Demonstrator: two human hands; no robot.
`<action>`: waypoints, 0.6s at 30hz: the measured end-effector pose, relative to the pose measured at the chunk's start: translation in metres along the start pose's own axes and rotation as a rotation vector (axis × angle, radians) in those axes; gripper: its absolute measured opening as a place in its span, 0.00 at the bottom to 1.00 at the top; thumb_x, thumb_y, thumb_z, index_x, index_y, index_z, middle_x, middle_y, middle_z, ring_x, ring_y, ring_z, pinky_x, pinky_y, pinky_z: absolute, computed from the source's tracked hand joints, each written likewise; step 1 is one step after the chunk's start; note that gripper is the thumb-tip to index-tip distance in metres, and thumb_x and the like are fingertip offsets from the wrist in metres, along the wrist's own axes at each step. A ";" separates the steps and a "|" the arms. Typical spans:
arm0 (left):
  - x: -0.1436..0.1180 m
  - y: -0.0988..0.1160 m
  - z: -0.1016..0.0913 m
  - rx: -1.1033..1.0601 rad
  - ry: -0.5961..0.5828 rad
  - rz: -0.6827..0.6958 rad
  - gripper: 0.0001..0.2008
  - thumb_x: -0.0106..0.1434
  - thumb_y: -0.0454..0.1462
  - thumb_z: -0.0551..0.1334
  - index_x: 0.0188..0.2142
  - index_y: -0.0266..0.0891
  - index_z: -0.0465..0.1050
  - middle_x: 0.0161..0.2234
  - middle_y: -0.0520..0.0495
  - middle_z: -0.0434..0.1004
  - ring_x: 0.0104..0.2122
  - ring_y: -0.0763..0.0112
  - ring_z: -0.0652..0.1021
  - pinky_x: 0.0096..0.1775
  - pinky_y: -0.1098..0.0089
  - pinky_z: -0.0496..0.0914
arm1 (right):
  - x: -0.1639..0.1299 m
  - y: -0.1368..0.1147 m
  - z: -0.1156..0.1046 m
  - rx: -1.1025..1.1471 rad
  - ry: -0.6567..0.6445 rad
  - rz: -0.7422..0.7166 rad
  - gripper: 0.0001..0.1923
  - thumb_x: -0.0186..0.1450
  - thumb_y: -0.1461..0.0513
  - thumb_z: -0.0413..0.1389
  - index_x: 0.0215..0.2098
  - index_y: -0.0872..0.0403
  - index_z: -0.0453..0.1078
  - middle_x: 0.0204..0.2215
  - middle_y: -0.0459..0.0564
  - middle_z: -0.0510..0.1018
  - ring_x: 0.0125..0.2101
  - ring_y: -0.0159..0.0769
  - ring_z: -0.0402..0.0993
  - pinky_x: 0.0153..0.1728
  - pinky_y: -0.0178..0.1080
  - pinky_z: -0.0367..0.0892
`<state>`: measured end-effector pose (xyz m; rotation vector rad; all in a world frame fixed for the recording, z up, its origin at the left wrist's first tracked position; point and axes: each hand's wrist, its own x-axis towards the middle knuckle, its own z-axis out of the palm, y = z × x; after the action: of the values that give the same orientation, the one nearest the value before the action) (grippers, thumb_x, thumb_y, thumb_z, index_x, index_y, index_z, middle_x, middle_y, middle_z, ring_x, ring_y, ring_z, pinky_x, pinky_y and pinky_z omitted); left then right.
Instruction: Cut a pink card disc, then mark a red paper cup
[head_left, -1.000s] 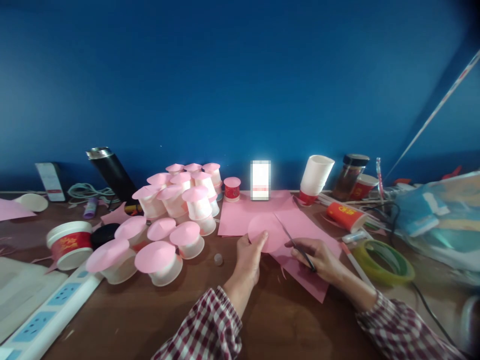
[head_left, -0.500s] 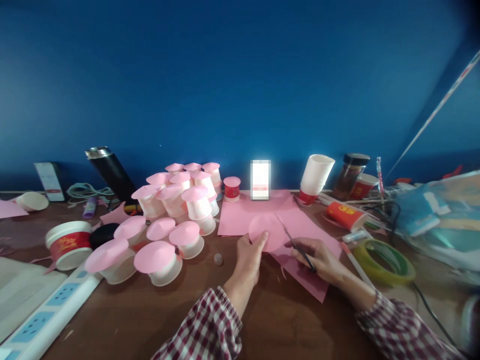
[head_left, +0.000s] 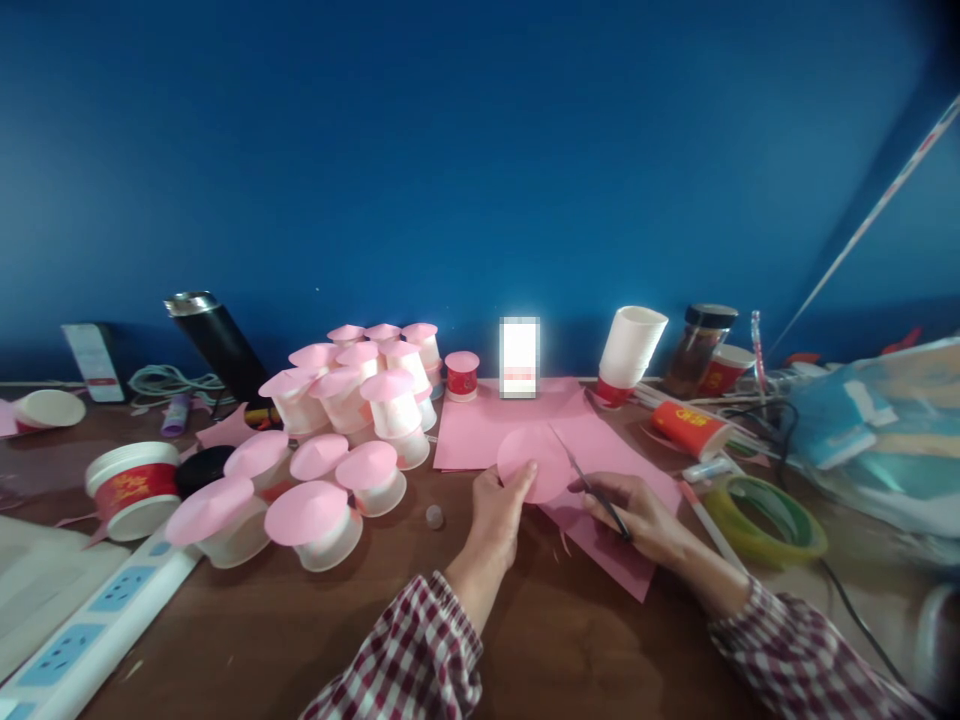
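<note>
A round disc of pink paper (head_left: 534,462) is pinched between the thumb and fingers of my left hand (head_left: 501,505), above larger pink paper sheets (head_left: 574,405). My right hand (head_left: 636,510) grips dark-handled scissors (head_left: 600,495), whose thin blade points up and left, close to the disc's right edge. My fingers hide part of the handle. To the left stand several white paper cups topped with shallow pink paper cones (head_left: 311,512). One small red cup with a pink top (head_left: 462,375) sits behind the sheets.
A power strip (head_left: 97,610), red-and-white cups (head_left: 135,490) and a leaning black flask (head_left: 217,340) are at left. A lit phone (head_left: 519,357) stands against the wall. To the right are stacked cups (head_left: 631,350), a tape roll (head_left: 765,520), a jar (head_left: 699,350) and a plastic bag (head_left: 885,430).
Almost nothing differs: the whole view shifts very slightly, while both hands, the disc and the scissors keep nearly the same positions.
</note>
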<state>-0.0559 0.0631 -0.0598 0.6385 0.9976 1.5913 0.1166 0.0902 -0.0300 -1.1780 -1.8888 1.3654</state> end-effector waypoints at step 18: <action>0.001 0.000 0.000 -0.024 0.011 0.007 0.19 0.50 0.45 0.69 0.33 0.29 0.75 0.28 0.40 0.80 0.28 0.63 0.79 0.34 0.65 0.71 | 0.000 -0.003 0.000 -0.071 0.015 -0.020 0.29 0.57 0.43 0.55 0.39 0.61 0.72 0.16 0.41 0.63 0.17 0.27 0.59 0.18 0.32 0.60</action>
<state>-0.0563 0.0640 -0.0601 0.6182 0.9845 1.6125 0.1157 0.0897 -0.0271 -1.1965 -1.9481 1.2848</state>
